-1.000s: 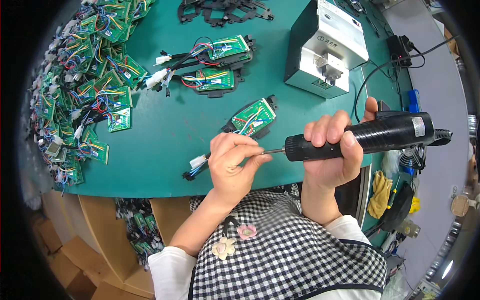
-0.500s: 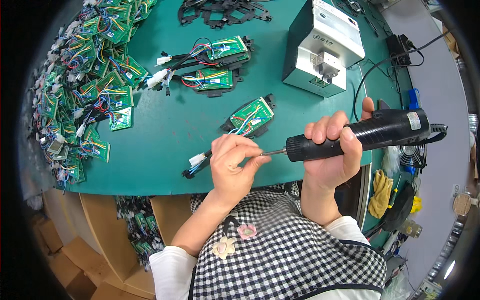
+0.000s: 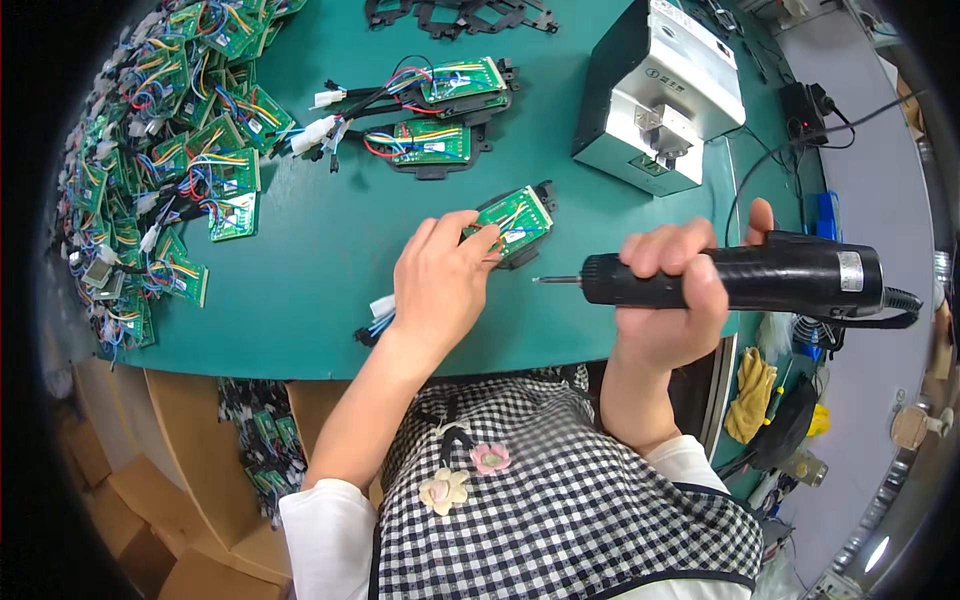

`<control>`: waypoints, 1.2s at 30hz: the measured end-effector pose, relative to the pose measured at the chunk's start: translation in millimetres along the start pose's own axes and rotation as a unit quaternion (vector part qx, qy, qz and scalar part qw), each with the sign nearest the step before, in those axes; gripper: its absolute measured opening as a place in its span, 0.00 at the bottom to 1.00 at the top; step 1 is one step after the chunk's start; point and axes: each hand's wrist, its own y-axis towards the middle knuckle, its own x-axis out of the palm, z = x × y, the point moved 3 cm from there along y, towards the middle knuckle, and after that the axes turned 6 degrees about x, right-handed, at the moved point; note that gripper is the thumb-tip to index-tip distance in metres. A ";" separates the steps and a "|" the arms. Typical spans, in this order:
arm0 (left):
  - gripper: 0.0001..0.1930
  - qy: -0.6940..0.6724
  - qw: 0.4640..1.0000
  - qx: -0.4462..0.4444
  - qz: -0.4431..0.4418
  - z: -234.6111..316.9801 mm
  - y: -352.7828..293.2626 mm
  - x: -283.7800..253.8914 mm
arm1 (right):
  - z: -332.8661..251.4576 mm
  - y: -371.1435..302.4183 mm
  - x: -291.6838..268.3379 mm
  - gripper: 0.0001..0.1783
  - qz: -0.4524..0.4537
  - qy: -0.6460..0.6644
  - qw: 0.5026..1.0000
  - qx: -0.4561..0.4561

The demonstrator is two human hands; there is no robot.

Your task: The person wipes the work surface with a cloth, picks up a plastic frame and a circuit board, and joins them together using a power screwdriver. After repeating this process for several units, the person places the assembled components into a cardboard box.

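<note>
My right hand (image 3: 672, 290) is wrapped round a black electric screwdriver (image 3: 790, 276), held level above the bench. Its thin metal bit (image 3: 556, 279) points left, with a gap between the tip and the board. With thumb and fingers, my left hand (image 3: 440, 285) grips the left side of a green circuit board (image 3: 526, 216) seated on a black plastic frame (image 3: 544, 192). The fingers cover part of that board and its wires. A white connector (image 3: 382, 307) with blue and black wires lies beside my left wrist.
Two wired boards on frames, the upper board (image 3: 463, 80) and the lower board (image 3: 432, 144), lie farther back. A heap of wired boards (image 3: 190, 160) covers the left. A silver-and-black boxy machine (image 3: 655, 100) stands at back right; black frames (image 3: 460, 15) lie at the far edge.
My left hand has left the screwdriver's bit and moved forward onto the nearest circuit board. The screwdriver in my right hand has shifted slightly right.
</note>
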 end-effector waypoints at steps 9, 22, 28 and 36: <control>0.10 -0.062 0.998 -0.004 0.016 -12.4 15.3 0.7 | 47.9 -8.9 19.6 0.46 -0.084 -0.148 0.985 0.005; 0.13 -0.097 0.995 -0.017 0.030 -13.8 13.1 3.5 | 56.4 -15.0 31.0 0.39 -0.141 -0.239 0.961 -0.003; 0.12 -0.105 0.994 -0.007 0.037 -13.8 15.0 3.4 | 59.2 -13.4 39.2 0.21 -0.215 -0.241 0.946 -0.013; 0.11 -0.099 0.993 -0.015 0.062 -18.3 8.8 3.5 | 59.8 -2.1 45.1 0.37 -0.417 -0.234 0.878 -0.024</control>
